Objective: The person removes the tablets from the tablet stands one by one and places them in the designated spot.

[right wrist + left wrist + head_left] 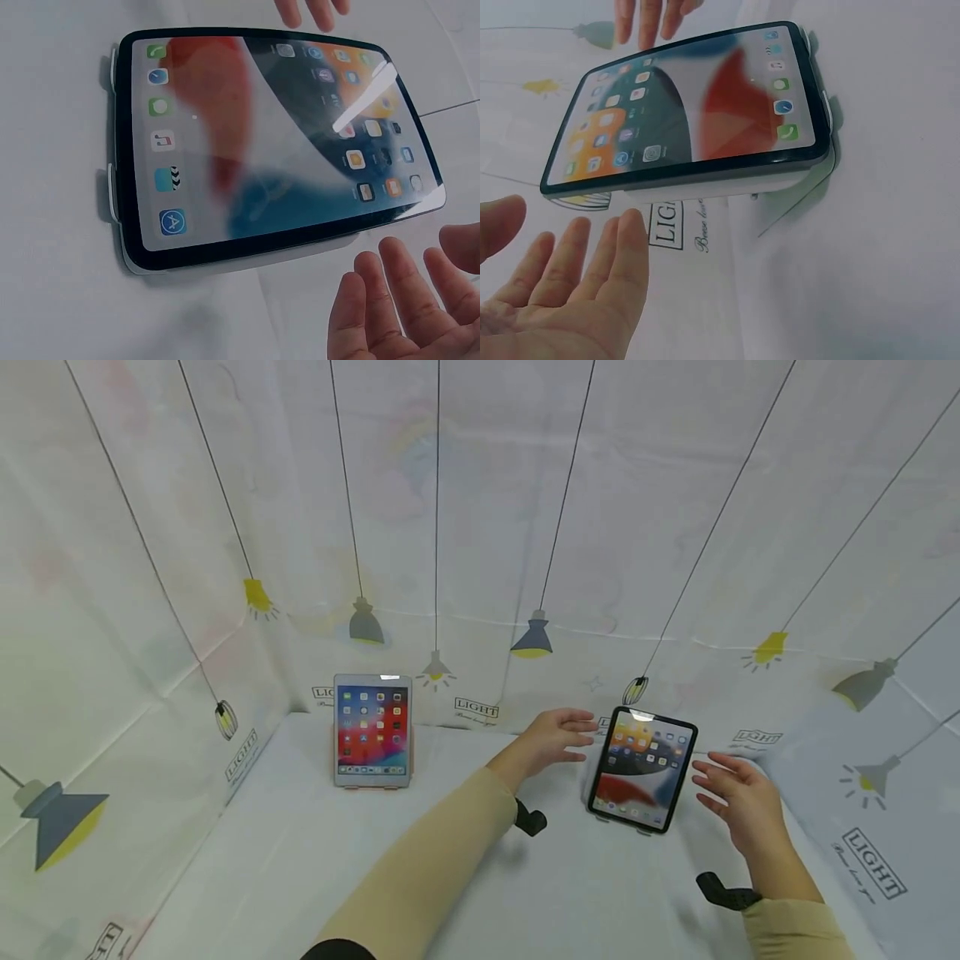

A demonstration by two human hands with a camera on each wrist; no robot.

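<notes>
A black-bezelled tablet leans back on a light stand on the white table, its screen lit with app icons. Small stand lips hook its lower edge in the right wrist view. My left hand is just left of the tablet, palm toward it, fingers relaxed and apart from its side edge. On the other side, my right hand has its fingers spread loosely near the right edge. Both hands hold nothing. In the left wrist view, fingers of the left hand show below the tablet's long edge.
A second, white-framed tablet stands upright on a pinkish stand at the back left of the table. Behind is a white cloth backdrop printed with hanging lamps. Black straps circle both wrists.
</notes>
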